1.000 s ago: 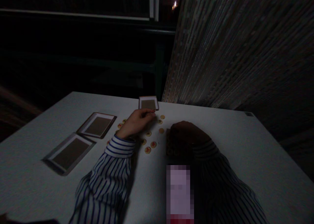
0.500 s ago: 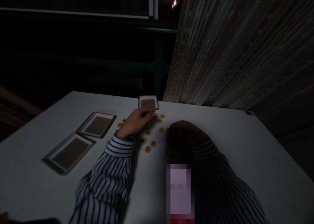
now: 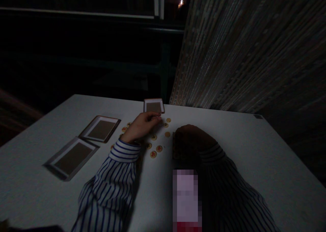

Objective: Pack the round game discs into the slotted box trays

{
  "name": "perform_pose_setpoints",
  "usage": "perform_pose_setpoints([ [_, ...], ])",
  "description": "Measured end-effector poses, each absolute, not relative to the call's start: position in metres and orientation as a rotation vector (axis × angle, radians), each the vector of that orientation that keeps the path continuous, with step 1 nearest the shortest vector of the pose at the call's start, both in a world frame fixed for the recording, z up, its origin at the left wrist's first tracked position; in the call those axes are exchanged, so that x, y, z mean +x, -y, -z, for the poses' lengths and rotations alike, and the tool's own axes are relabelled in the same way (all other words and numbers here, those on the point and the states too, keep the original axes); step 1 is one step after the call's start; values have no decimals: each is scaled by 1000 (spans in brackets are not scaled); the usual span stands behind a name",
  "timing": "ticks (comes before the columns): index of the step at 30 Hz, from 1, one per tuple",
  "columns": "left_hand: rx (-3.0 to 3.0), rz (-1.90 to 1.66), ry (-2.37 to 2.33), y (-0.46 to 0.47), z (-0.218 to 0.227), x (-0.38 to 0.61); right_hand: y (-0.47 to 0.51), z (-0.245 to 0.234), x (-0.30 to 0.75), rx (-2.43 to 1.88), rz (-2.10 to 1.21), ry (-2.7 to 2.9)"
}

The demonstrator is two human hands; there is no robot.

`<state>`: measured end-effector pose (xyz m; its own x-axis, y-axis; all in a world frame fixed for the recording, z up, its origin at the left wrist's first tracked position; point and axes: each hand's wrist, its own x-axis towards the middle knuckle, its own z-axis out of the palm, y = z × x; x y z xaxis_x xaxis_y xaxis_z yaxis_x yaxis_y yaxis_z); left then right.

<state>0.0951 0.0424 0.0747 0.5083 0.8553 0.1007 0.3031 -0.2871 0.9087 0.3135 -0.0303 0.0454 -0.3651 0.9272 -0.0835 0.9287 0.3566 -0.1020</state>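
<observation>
Round wooden Chinese chess pieces (image 3: 153, 154) with red or black marks lie scattered on the white table. Above some of them hovers my left hand (image 3: 141, 126), its fingers bent and drawn together; what they hold, if anything, is hidden. Pieces partly show on both sides of that hand, and a plain-faced piece (image 3: 167, 134) lies between my two hands. In deep shadow, my right hand (image 3: 195, 136) curls down over a dark box (image 3: 174, 150), which seems to have pieces in it. Its fingertips are lost in the dark.
Two shallow trays (image 3: 85, 138) (image 3: 51, 164) stand at the left of the table (image 3: 229, 123), touching at a corner. Another small tray (image 3: 163, 106) is near the back edge. A string curtain (image 3: 216, 55) hangs behind at the right. A pixelated patch covers the near middle.
</observation>
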Motion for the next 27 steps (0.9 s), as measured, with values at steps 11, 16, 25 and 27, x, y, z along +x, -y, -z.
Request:
perform_pose_setpoints([
  [11, 1857, -744, -971, -44, -70, 97, 28, -44, 315, 1724, 220, -2581],
  [16, 1872, -718, -999, -42, -74, 96, 30, -44, 317, 1739, 188, -2593],
  [25, 2010, -811, -1081, -43, -69, 98, 33, -76, 322, 2003, -92, -2550],
  [27, 2079, -818, -1119, -42, -68, 100, 34, -84, 321, 2078, -149, -2556],
])
